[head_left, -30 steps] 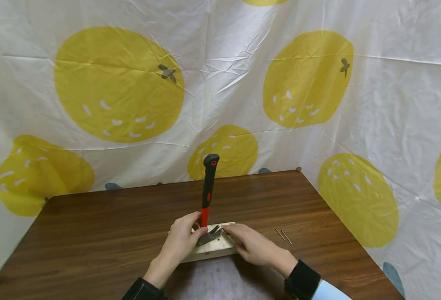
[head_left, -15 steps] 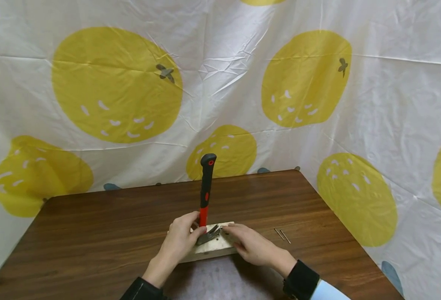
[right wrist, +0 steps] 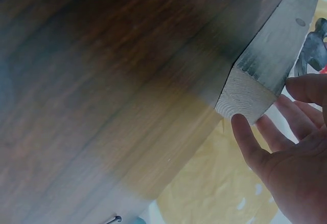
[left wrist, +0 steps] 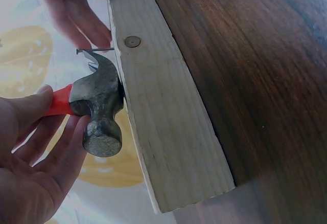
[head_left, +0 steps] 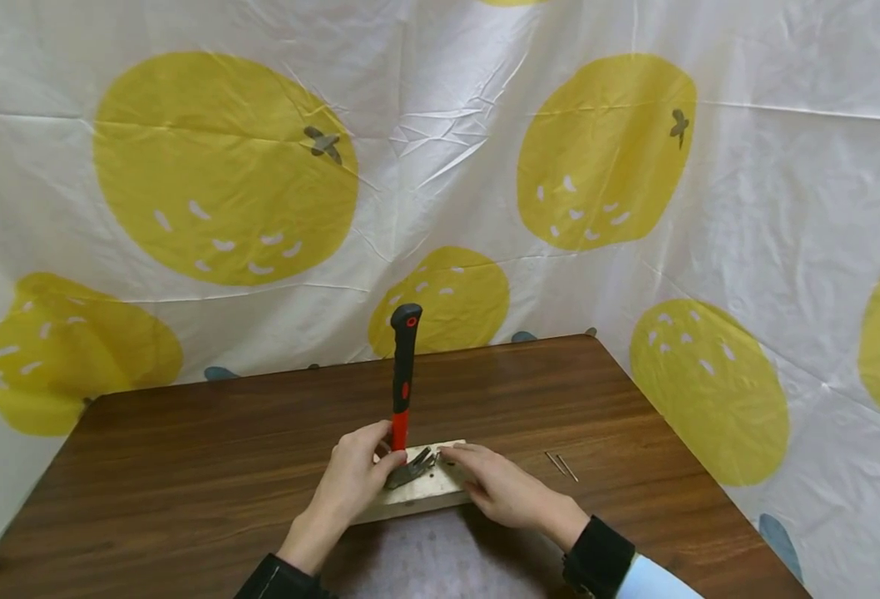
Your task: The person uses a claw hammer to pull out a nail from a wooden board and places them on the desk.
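My left hand [head_left: 350,472] pinches the red lower handle of an upright claw hammer [head_left: 405,358] close to its head. That metal head [left wrist: 102,96] rests against the top of a pale wooden block [head_left: 417,501]. A nail [left wrist: 94,50] sticks out of the block beside the claw; whether the claw grips it I cannot tell. On the block's right end lies my right hand [head_left: 511,487], its spread, fairly straight fingers [right wrist: 248,139] touching the wood near the nail. A round dark mark [left wrist: 132,42] shows on the block's front side.
Two loose nails [head_left: 561,466] lie on the brown wooden table [head_left: 245,449], right of the block. Behind and to the right hangs a pale curtain [head_left: 440,166] printed with yellow fruit, close to the table's edges.
The hammer handle has leaned slightly to the left, and my left hand has shifted a little left with it. My right hand stays on the block. The view has drifted slightly.
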The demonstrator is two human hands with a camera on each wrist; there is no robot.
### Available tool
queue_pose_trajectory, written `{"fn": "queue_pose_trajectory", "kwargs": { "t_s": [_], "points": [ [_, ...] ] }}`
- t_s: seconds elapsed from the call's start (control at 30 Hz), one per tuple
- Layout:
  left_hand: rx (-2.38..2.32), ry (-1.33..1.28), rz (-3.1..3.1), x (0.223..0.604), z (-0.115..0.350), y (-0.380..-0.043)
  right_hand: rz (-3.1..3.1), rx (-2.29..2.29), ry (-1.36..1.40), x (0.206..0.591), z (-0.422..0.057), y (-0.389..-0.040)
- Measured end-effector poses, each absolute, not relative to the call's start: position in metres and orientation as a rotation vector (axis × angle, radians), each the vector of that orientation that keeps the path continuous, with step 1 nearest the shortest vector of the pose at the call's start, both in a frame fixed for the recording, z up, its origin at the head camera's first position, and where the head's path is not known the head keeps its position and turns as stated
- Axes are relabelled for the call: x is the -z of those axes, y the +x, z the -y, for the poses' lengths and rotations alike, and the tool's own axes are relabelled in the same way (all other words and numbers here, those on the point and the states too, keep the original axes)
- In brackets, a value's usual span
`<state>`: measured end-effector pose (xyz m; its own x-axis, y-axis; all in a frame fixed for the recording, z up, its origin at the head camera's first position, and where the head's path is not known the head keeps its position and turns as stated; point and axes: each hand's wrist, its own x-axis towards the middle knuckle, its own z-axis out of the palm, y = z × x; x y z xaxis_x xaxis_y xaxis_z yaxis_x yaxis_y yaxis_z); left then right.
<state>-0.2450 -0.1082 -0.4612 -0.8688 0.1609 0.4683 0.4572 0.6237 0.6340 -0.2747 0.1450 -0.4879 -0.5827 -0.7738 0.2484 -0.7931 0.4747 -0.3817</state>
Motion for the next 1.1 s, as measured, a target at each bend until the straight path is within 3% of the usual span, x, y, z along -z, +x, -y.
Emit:
{"fn": "queue_pose_trajectory", "kwargs": {
  "t_s": [1.1],
  "points": [
    [1.12,-0.554,2.471,0.462,0.1108,-0.2487,2.705,-0.756,1.403,0.4873,-0.1431,-0.2736]
  ]
}}
